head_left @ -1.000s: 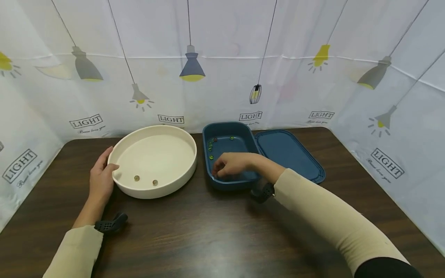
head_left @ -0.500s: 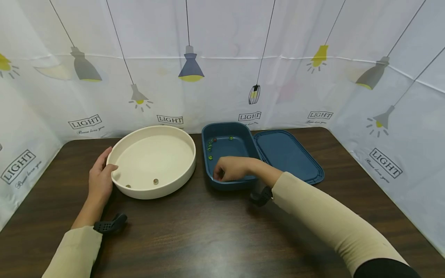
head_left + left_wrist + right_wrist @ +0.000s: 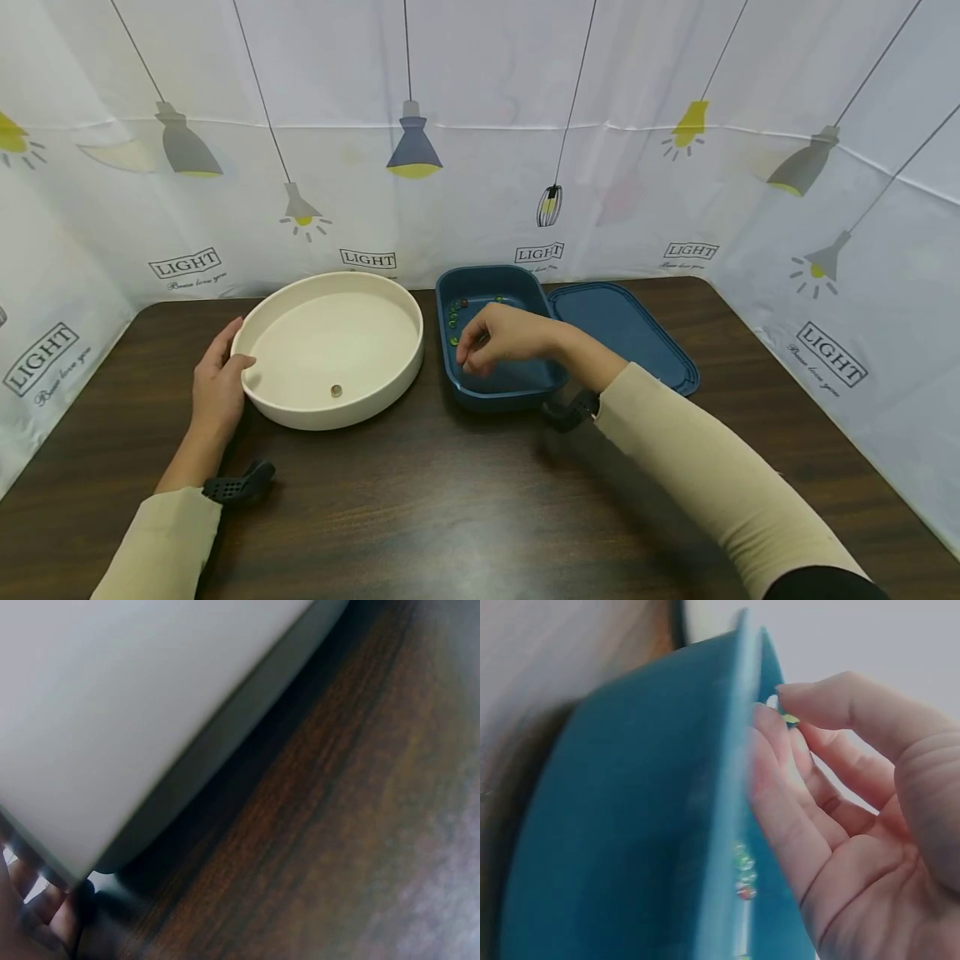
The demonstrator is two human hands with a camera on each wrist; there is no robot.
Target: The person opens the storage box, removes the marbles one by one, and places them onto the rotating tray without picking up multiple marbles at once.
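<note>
My left hand [image 3: 217, 387] grips the left rim of a round cream tray [image 3: 330, 333], thumb over the edge. One marble [image 3: 336, 390] lies near the tray's front wall. My right hand [image 3: 510, 340] is over a blue rectangular box [image 3: 498, 402], thumb and fingertips together. The right wrist view shows a small glassy marble with a green-yellow tint [image 3: 789, 718] at those fingertips, partly hidden. Several green marbles [image 3: 453, 322] and a reddish one [image 3: 463, 303] lie along the box's left side, with one green marble [image 3: 498, 298] farther back.
A blue lid [image 3: 626, 333] lies on the dark wooden table [image 3: 420, 517] against the box's right side. Behind the table hangs a white curtain [image 3: 480, 167] printed with lamps. The tray stands a short gap left of the box.
My right hand has risen from the box's near left corner. In the tray, one of two marbles has rolled toward the near wall and out of sight. My left hand keeps its grip.
</note>
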